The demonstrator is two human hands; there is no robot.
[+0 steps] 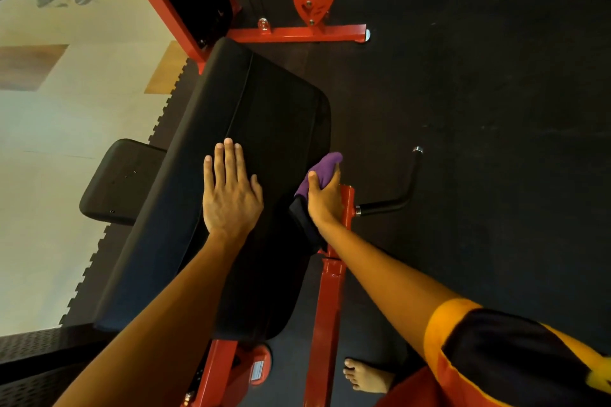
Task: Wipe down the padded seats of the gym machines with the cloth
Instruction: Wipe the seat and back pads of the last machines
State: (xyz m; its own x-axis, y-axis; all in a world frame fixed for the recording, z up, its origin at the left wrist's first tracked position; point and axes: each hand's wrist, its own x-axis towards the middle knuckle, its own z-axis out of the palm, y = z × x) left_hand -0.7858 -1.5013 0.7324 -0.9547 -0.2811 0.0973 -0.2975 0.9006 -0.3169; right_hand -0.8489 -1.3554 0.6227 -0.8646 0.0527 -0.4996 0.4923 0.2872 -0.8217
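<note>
Cloth, purple and bunched, sits in the curled grip of the right hand at the right edge of a black seat, while the left hand lies flat on the seat, fingers straight and close together. Wiping appears under way, with other machines likely left. The red frame stands on a dark rubber floor.

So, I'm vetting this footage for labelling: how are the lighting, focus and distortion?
Head view: dim, black seat pad merges with the dark floor mat; pale floor at left is brightest; wide-angle skews the red frame; purple cloth, left hand and right hand look sharp.
</note>
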